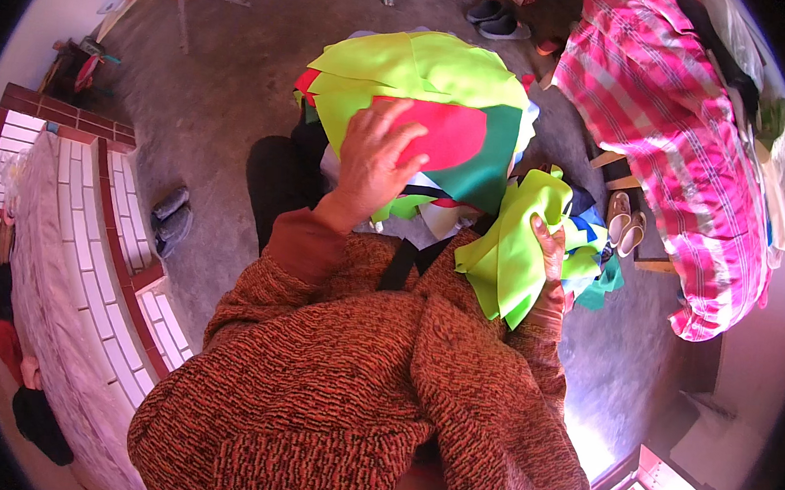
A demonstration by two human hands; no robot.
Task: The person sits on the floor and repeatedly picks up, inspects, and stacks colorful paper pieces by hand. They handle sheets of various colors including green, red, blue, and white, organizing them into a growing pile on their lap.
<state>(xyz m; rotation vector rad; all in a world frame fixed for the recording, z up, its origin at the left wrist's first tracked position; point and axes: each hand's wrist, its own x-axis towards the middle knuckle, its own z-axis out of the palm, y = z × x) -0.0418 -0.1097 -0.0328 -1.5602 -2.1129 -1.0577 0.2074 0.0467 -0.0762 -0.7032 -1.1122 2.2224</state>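
In front of me is a pile of flat cloth pieces, with lime-green cloth [405, 59] along its far part. A red cloth piece [450, 135] with a rounded edge lies on the near side, beside a dark green piece [494, 161]. My left hand [376, 157] is over the red piece, fingers spread and slightly bent; whether it presses on the cloth I cannot tell. To the right, my right hand [549, 242] grips a loose bunch of lime-green cloth pieces [504, 271], thumb on top and other fingers mostly hidden. Blue and teal pieces [596, 259] show beside that bunch.
Pink plaid cloth [656, 127] covers a piece of furniture on the right, with light slippers [626, 223] beneath it. Dark shoes [499, 23] stand at the far side, and grey slippers [171, 220] at left. A white-tiled, brown-edged structure [92, 251] runs along the left.
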